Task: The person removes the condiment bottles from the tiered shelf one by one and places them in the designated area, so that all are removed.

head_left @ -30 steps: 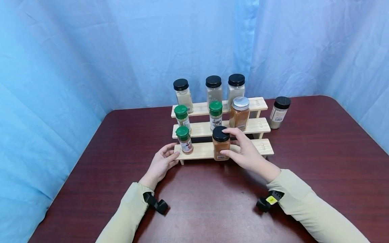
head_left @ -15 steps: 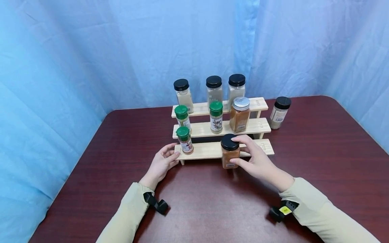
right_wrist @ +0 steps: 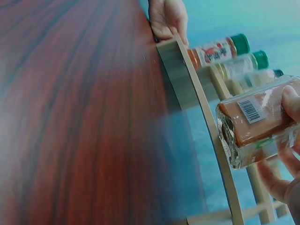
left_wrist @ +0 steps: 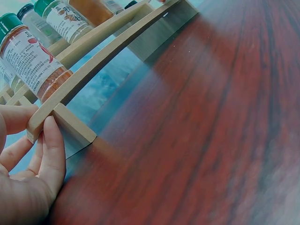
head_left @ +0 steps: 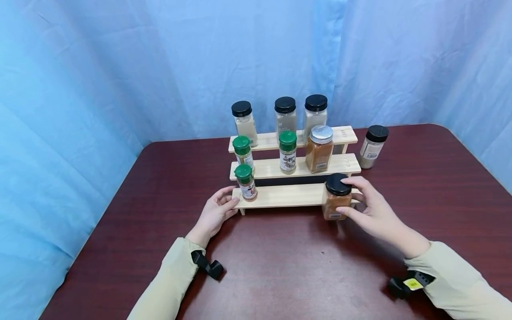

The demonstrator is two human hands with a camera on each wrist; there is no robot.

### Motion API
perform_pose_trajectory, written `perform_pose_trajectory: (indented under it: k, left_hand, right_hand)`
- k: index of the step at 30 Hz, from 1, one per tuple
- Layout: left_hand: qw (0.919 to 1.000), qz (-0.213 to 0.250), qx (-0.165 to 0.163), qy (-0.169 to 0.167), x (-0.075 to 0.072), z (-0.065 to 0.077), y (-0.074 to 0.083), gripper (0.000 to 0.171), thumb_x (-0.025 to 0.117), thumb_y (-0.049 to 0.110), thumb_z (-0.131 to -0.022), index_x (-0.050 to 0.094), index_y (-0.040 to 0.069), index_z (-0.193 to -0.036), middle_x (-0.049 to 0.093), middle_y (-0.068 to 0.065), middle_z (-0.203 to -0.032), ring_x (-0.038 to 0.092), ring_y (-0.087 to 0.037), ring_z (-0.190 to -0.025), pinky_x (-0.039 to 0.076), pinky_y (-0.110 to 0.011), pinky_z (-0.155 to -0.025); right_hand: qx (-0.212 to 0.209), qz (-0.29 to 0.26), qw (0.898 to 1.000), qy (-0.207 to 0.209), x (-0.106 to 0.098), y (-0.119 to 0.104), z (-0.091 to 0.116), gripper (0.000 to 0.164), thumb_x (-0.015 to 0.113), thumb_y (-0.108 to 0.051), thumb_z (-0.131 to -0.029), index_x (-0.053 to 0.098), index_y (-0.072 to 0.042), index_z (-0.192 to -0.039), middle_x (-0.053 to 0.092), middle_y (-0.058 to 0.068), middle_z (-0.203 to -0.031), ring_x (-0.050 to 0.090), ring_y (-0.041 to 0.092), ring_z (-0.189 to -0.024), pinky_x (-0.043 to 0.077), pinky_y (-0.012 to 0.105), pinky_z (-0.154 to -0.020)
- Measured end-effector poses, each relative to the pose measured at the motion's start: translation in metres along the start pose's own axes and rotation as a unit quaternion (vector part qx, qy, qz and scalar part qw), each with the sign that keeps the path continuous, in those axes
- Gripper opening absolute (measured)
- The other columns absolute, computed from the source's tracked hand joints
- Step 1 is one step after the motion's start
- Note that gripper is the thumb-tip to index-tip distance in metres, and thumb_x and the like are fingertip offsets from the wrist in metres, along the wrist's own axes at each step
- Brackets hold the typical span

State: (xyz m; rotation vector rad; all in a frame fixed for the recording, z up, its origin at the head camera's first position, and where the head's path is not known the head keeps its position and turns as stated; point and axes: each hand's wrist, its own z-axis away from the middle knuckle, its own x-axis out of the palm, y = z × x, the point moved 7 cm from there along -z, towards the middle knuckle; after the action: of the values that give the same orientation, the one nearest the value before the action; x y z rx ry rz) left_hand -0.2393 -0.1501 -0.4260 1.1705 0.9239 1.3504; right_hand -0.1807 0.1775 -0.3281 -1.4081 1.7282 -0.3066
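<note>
My right hand (head_left: 376, 213) holds a square glass spice jar (head_left: 336, 203) of brown powder with a black lid, thumb on its near side. It overlaps the right end of the front step in the head view; in the right wrist view the jar (right_wrist: 258, 117) shows its barcode and glass base, near the step's edge. With thumb and fingers my left hand (head_left: 214, 215) pinches the left end of the three-step wooden spice rack (head_left: 288, 195). Close beside that hand, a green-capped shaker (left_wrist: 33, 65) stands on the front step.
On the middle step are two green-capped shakers (head_left: 288, 153) and a silver-lidded jar (head_left: 320, 151). Three black-lidded jars (head_left: 286, 118) line the top step. Another black-lidded jar (head_left: 372, 146) stands on the dark red table (head_left: 280, 266), right of the rack. Blue curtains (head_left: 200, 66) hang behind.
My right hand has carried the brown-powder jar rightward along the front step, from its middle to its right end. The left hand keeps its grip on the rack; the head view has shifted slightly.
</note>
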Motion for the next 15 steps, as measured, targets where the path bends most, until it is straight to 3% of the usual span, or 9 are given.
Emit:
perform_pose_trajectory:
  k: [4,8,11,15]
  left_hand:
    - [1.0000,0.002,-0.002,0.001,0.000,-0.001,-0.001,0.049,0.052,-0.003,-0.093,0.038,0.001,-0.139,0.053,0.005,-0.085,0.055,-0.002,-0.070,0.052,-0.016,-0.066]
    - [1.0000,0.003,-0.004,0.006,-0.001,0.000,-0.001,0.048,0.053,-0.003,-0.093,0.039,0.002,-0.139,0.053,0.006,-0.084,0.055,-0.003,-0.070,0.052,-0.017,-0.065]
    - [1.0000,0.005,-0.001,0.004,0.000,0.000,0.000,0.048,0.053,-0.004,-0.093,0.038,0.001,-0.139,0.053,0.006,-0.084,0.055,-0.002,-0.070,0.052,-0.017,-0.065]
    - [1.0000,0.006,0.000,0.000,0.000,0.000,0.000,0.048,0.052,-0.003,-0.093,0.038,0.000,-0.139,0.053,0.007,-0.084,0.055,-0.002,-0.070,0.052,-0.017,-0.065]
  right_hand:
    - [0.010,0.027,1.000,0.010,-0.017,0.004,0.005,0.072,0.069,0.028,-0.063,0.040,0.009,-0.126,0.044,-0.019,-0.126,0.052,-0.013,-0.103,0.048,0.005,-0.075]
    - [0.051,0.034,0.998,0.031,-0.032,0.014,0.013,0.074,0.066,0.028,-0.068,0.034,0.008,-0.131,0.047,-0.023,-0.121,0.051,-0.012,-0.106,0.043,0.003,-0.084]
    - [0.089,0.032,0.994,0.048,-0.043,0.022,0.019,0.074,0.062,0.026,-0.073,0.030,0.004,-0.136,0.050,-0.023,-0.118,0.052,-0.011,-0.104,0.041,0.002,-0.084]
    - [0.107,0.040,0.991,0.065,-0.056,0.030,0.023,0.074,0.060,0.025,-0.076,0.027,0.003,-0.138,0.049,-0.023,-0.116,0.052,-0.012,-0.102,0.042,0.001,-0.083]
